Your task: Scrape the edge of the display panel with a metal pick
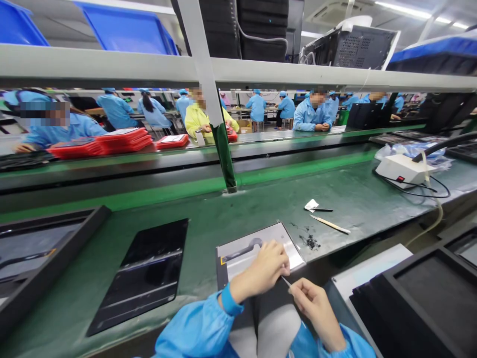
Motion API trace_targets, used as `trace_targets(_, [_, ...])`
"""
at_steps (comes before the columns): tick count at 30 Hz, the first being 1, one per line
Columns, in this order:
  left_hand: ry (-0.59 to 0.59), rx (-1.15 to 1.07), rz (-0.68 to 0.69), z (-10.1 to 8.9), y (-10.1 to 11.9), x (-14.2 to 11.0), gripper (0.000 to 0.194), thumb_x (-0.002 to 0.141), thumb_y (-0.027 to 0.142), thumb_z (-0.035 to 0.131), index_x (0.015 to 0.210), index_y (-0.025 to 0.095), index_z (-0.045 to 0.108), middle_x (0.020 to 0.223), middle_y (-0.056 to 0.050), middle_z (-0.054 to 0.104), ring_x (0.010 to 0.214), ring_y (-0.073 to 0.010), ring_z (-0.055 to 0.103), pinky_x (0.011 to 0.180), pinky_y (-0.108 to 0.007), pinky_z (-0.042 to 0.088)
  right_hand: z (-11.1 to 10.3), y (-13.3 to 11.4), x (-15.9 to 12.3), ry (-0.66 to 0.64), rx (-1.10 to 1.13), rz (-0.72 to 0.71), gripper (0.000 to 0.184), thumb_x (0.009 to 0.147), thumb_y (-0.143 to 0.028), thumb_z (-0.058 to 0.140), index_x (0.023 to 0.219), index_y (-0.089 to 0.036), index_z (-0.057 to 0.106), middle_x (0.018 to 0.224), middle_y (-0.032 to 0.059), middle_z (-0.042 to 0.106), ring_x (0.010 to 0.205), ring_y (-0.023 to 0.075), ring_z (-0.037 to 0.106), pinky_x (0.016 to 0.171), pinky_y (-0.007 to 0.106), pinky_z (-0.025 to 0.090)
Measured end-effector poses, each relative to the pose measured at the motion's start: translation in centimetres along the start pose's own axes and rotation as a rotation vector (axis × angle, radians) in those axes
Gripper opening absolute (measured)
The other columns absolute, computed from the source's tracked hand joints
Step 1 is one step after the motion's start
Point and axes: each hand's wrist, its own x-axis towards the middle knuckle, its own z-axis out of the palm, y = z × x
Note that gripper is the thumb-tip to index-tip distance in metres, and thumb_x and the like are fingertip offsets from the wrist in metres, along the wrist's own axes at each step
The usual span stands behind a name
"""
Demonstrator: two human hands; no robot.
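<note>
Panel (237,267) is flat and silvery; a dark cable (243,249) curves across it.

Room runs between black panel (146,273) and silver panel (236,269); a post (224,156) stands beyond.

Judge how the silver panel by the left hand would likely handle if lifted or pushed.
The silver panel is probably fairly stiff but fragile, since it looks thin and flat. Its smooth, shiny surface may be slippery. The dark ribbon on it looks thin, so it may flex easily.
</note>
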Motion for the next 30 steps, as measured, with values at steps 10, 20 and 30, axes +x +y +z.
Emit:
trace_targets(10, [0.190,-0.037,-0.165,1.0,2.0,-3.4,0.013,0.093,0.009,0.053,0.083,0.018,0.056,0.087,-0.005,0.058,0.085,-0.0214,0.052,0.071,-0.034,0.043,1.0,0.5,-0.4,-0.030,0.011,-0.022,0.050,0.082,-0.069,0.062,0.078,-0.019,0.056,0.056,-0.0042,0.052,0.042,0.0057,0.025,0.042,0.022,0.015])
trace_targets(20, [0.410,0.191,-0.151,-1.1,0.3,-10.4,0.038,0.099,0.041,0.054,0.129,0.020,0.057,0.123,-0.012,0.069,0.118,-0.0279,0.064,0.097,-0.042,0.054,0.9,-1.9,-1.1,0.035,0.027,0.058,0.057,0.072,-0.073,0.070,0.079,-0.017,0.065,0.054,-0.0099,0.026,0.050,0.0074,0.016,0.044,0.023,0.008])
trace_targets(30, [0.390,0.397,-0.127,1.2,0.1,-13.2,0.049,0.100,0.023,0.052,0.147,0.015,0.043,0.138,-0.013,0.061,0.132,-0.0272,0.054,0.109,-0.043,0.048,0.4,-2.0,-1.1,0.074,0.031,0.172,0.058,0.068,-0.073,0.073,0.079,-0.016,0.066,0.055,-0.0079,0.035,0.046,0.0045,0.017,0.042,0.022,0.006])
